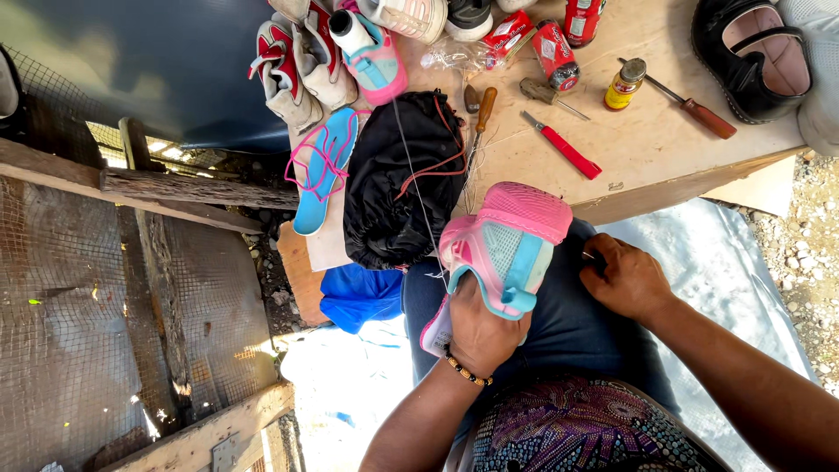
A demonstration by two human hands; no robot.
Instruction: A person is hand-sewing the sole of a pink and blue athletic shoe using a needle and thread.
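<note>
I see the left hand (479, 328) clamping a light, soft pink-and-teal shoe (504, 247) by its heel on the lap, right hand (622, 278) pinching something small beside it, below the tabletop (647, 149).

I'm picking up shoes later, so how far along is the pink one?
In hand: the left hand grips the pink and blue shoe on the lap while the right hand pinches something small beside it. A thread runs from it. Its twin waits on the board. How much stitching is finished is hidden.

On the board lie two red packets (533, 44), two screwdrivers (699, 109), one small bottle (624, 85) and one black bag (398, 179).
</note>
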